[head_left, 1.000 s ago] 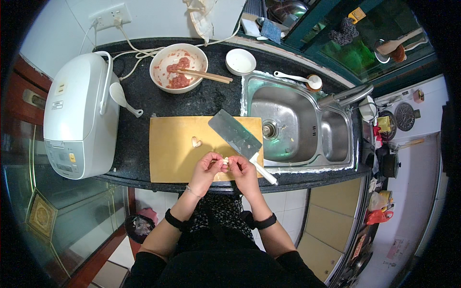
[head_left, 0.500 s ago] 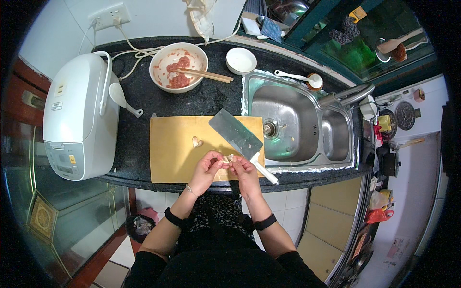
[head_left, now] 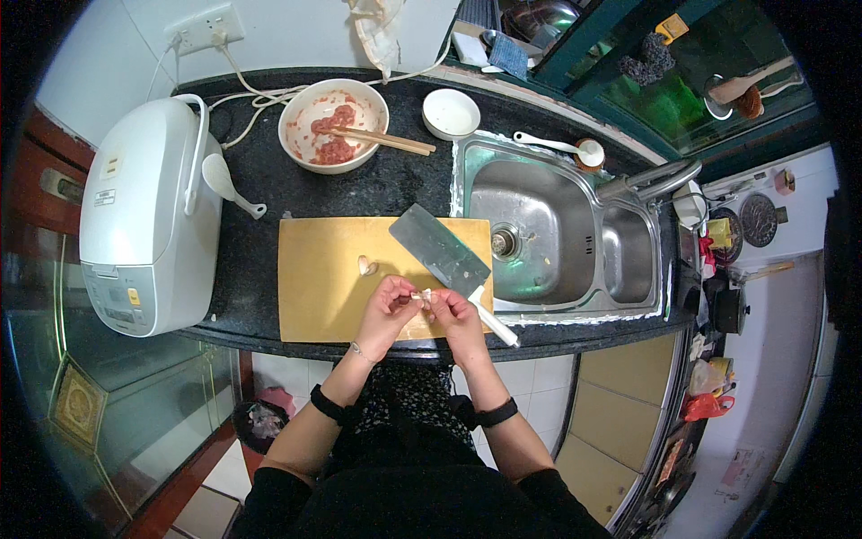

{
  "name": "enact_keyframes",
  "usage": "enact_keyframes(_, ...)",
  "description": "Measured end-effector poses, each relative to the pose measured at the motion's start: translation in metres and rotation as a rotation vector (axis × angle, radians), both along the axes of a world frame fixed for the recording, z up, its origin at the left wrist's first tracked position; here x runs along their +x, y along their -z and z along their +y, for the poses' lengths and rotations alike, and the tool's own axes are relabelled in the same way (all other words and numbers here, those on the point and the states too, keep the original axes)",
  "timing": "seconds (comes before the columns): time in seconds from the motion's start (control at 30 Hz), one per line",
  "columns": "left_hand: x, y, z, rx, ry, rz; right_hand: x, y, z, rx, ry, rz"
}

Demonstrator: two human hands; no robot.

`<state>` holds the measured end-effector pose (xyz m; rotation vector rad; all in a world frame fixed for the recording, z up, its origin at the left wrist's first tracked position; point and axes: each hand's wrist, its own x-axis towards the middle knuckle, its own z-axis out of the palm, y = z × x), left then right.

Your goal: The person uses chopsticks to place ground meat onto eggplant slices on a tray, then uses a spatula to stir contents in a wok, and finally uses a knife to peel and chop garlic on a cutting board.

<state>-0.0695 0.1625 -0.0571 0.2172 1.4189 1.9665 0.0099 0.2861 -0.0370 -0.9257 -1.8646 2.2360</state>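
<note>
Over the front of a yellow cutting board (head_left: 314,296), my left hand (head_left: 389,310) and my right hand (head_left: 456,322) meet fingertip to fingertip. Both are closed in a pinch on a small pale garlic clove (head_left: 422,296) with bits of skin on it; the fingers partly cover it. More garlic cloves (head_left: 366,266) lie on the board, just beyond my left hand. A cleaver (head_left: 440,249) with a white handle rests across the board's right side, its blade pointing away to the left and its handle beside my right hand, over the counter's front edge.
Behind the board stands a bowl (head_left: 305,126) of minced meat with chopsticks (head_left: 386,138) across it. A small white bowl (head_left: 452,114) is near the sink (head_left: 539,198) on the right. A rice cooker (head_left: 144,216) and rice paddle (head_left: 229,187) occupy the left.
My fingers have shifted slightly around the garlic clove, which is turned a little. The cleaver, board and bowls stay where they were.
</note>
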Motion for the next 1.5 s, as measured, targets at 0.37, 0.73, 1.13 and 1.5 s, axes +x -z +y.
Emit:
enact_keyframes(0.37, 0.002, 0.011, -0.004, -0.154, 0.113, 0.099, 0.002, 0.001, 0.009, 0.097, 0.074, 0.016)
enact_keyframes(0.73, -0.014, 0.008, -0.023, -0.468, 0.036, 0.453, 0.034, 0.000, 0.099, 0.461, 0.390, 0.024)
enact_keyframes(1.13, -0.018, 0.011, -0.036, -0.441, -0.249, 0.535, 0.049, -0.012, 0.076, 1.183, 0.009, -0.223)
enact_keyframes(1.5, -0.030, 0.001, -0.049, -0.511, -0.285, 0.421, 0.013, -0.029, 0.033, 1.027, -0.174, -0.026)
